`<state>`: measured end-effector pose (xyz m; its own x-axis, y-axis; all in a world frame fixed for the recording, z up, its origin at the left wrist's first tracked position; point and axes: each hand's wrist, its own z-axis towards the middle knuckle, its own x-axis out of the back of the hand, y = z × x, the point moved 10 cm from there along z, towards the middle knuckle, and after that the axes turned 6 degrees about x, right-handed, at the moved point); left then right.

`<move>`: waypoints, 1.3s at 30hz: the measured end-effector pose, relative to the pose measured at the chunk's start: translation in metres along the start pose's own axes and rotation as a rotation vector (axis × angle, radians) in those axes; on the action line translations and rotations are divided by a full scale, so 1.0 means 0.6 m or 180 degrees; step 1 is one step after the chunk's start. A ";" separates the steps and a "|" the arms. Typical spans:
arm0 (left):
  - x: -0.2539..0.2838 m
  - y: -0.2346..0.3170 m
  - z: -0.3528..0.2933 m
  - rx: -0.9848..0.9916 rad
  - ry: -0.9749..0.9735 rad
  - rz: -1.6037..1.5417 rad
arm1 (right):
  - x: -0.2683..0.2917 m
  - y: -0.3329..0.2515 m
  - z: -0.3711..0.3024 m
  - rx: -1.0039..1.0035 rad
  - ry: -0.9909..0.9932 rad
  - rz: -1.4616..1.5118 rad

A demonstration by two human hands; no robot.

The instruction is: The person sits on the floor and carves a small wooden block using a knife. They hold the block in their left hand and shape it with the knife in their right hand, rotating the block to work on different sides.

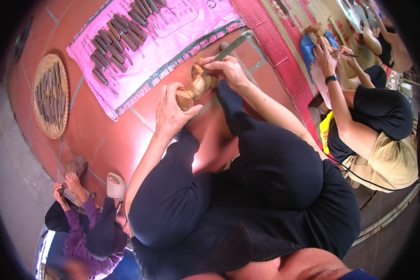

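The red tiled floor (102, 135) is seen from above, and every place here is told from the wooden figurine (198, 86) at the picture's middle. Up and to the left of it a pink plastic sheet (172, 42) is spread, on which rows of dark-handled chisels (116, 35) are laid out. Far to its left a round woven tray (51, 95) is set down, with more tools held in it. To its right a co-worker in black (373, 121) is seated on a red patterned mat (284, 51); down and to the left another person in purple (86, 224) is crouched.

The figurine itself is held just above the floor, in front of the bent knees. Its base is gripped by the left hand (172, 114), fingers clenched around it. A metal chisel (228, 46) is grasped in the right hand (228, 72) and pressed against the figurine's upper part.

The carving is judged well advanced: rounded forms are already shaped in the pale wood, while finer detailing appears left to do.
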<state>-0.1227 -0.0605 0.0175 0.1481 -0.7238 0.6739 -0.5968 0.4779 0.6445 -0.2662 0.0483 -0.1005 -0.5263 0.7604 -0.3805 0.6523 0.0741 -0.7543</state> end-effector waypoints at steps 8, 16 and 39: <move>0.005 -0.018 0.002 0.0266 0.0020 -0.0242 | -0.033 -0.021 -0.009 0.0275 -0.0227 0.0029; -0.005 -0.054 0.004 0.0438 0.0045 -0.0632 | -0.064 -0.033 -0.026 0.0418 -0.0587 -0.0393; -0.005 -0.090 0.006 0.0831 0.0123 -0.1096 | -0.067 -0.039 0.001 0.0664 -0.0609 -0.0267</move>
<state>-0.0938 -0.0855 -0.0205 0.3998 -0.7975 0.4519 -0.6861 0.0665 0.7245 -0.2610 0.0155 -0.0679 -0.6800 0.6202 -0.3911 0.4864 -0.0176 -0.8735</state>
